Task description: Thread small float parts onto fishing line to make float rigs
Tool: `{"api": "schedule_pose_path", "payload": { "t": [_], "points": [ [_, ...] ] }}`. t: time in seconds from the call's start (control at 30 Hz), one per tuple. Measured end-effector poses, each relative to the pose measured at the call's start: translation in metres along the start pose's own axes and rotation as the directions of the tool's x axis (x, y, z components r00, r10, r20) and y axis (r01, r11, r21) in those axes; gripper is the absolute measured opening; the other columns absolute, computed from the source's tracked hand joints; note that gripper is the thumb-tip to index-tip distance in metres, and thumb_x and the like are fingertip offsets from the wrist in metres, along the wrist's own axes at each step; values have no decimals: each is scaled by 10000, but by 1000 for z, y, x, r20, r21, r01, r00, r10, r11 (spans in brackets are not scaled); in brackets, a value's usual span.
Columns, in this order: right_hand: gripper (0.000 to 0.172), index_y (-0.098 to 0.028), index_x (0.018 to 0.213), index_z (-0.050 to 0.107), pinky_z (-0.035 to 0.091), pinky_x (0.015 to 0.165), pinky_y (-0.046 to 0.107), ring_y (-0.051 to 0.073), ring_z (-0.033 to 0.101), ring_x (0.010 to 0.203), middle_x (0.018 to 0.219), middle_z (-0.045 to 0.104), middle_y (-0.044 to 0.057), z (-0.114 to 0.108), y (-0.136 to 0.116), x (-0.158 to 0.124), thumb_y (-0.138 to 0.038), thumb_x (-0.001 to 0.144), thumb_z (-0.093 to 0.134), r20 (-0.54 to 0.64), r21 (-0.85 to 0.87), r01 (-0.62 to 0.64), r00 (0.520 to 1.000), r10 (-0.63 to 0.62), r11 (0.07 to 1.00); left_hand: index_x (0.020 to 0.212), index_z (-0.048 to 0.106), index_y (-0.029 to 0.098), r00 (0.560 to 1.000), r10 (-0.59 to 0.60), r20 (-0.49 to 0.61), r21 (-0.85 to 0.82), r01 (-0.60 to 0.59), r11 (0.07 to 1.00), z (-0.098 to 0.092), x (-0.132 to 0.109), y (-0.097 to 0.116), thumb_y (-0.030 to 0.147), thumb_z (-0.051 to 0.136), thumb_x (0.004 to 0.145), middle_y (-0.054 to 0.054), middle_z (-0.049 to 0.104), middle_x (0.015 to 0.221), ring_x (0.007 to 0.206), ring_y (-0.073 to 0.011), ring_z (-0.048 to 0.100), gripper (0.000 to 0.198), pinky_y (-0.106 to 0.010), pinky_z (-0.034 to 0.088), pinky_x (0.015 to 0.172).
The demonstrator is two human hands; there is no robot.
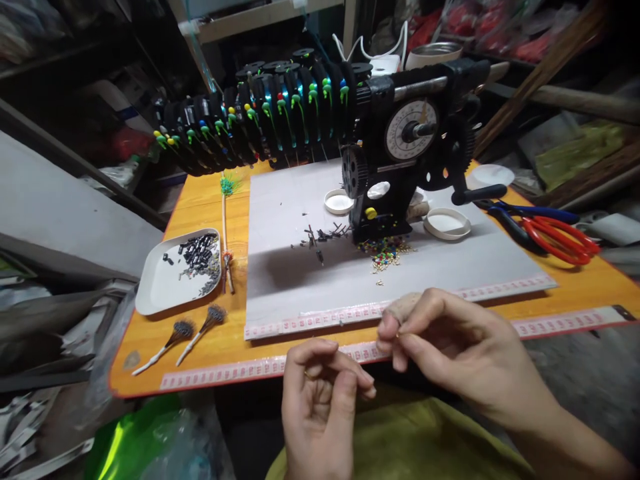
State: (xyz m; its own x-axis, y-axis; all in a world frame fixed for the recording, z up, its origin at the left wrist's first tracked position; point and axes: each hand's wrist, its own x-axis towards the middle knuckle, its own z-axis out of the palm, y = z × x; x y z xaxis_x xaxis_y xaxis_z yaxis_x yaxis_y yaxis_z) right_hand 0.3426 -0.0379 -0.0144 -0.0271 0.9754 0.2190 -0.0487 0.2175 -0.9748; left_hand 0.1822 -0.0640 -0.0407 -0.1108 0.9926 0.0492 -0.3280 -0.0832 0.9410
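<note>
My right hand (445,347) is held above the table's front edge, thumb and forefinger pinched together. A tiny gold-coloured speck shows at its fingertips, too small to name. My left hand (323,400) is lower and to the left, palm up, with fingers loosely curled, thumb apart and nothing visible in it. Beyond them, a pile of small coloured beads and gold bits (387,253) lies on the white board (300,280). Short dark pieces (327,235) are scattered beside it. Over the board stands a black cranked machine (390,173) with a row of discs carrying green, bead-tipped pieces (295,100).
At left, a white tray (155,287) holds dark pieces, near two dark-headed wire bundles (200,333). Red-handled pliers (560,240) lie at right, below the machine's crank handle (480,194). White lids (447,224) sit on the board. A measuring tape (225,375) runs along the table edge.
</note>
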Motion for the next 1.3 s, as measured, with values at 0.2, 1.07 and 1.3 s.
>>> {"api": "schedule_pose_path", "payload": {
  "t": [0.2, 1.07, 1.3],
  "points": [
    [90, -211, 887, 717, 607, 579, 192, 135, 721, 654, 773, 725, 19, 13, 1, -4, -137, 907, 671, 64, -179, 85, 995, -74, 980, 1074, 639, 253, 999, -46, 6, -48, 46, 998, 1, -4, -1, 284, 701, 950, 26, 697, 734, 661, -95, 669, 142, -178, 570, 658],
    [443, -255, 1315, 615, 634, 820, 225, 178, 773, 930, 1103, 787, 19, -9, -10, -16, -49, 924, 579, 501, -475, 468, 840, -209, 745, 1168, 610, 293, 991, 113, 77, -29, -111, 993, -14, -9, -8, 186, 649, 976, 27, 691, 772, 666, -102, 692, 224, -188, 603, 651],
    [358, -262, 1240, 611, 587, 772, 142, 106, 749, 863, 1008, 770, -4, -9, -15, -4, -68, 939, 603, 448, -426, 374, 878, -167, 824, 1253, 578, 251, 900, 372, 225, -20, -378, 926, -23, 7, -8, 107, 604, 989, 6, 720, 803, 745, -117, 691, 302, -236, 608, 740]
  ]
}}
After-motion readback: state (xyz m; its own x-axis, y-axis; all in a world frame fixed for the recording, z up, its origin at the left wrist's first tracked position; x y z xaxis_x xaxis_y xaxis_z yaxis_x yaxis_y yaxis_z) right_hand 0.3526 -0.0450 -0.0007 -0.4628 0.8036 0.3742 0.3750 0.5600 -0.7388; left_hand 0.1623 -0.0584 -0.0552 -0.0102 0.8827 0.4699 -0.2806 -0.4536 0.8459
